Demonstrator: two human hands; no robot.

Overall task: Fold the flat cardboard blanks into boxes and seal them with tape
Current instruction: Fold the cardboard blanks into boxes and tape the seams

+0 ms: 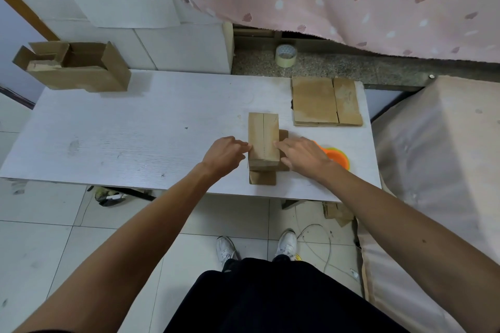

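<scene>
Surface: white wood-grain tabletop [135,130] over a tiled floor, with pink patterned cloth hanging behind and a handwritten paper sign on the back wall.
Workpiece: small brown cardboard box [263,138] at centre-right of the tabletop, near the front edge. Two top flaps are down and meet at a centre seam running away from the person.
Loose ends: brown flaps stick out from under the box at the near end and on the right side, so it isn't fully squared.
Left hand [224,154]: fingertips pushed against the box's left wall, not wrapped round it.
Right hand [303,155]: fingers stretched out flat, tips on the right top edge. The hands are apart, with the box squeezed between them.
Step (my read): squaring up and holding the flaps closed before taping.
Tape: pale roll of packing tape [286,55] on the grey speckled ledge beyond the tabletop, well away from both hands.
How to do it well: press the walls in evenly so the seam closes with no gap or overlap. Tuck the stray flaps first. Then pin the seam with one flat palm and send the other hand for the roll. Run the strip along the seam and down both ends.
Risk: flaps are likely to spring open once pressure comes off.
Stock: stack of flat brown cardboard blanks [324,101] at the back right.
Other: orange plastic item [336,159] just beside the right hand, can't tell what it is; open brown cardboard cartons [75,67] at the far-left corner.
</scene>
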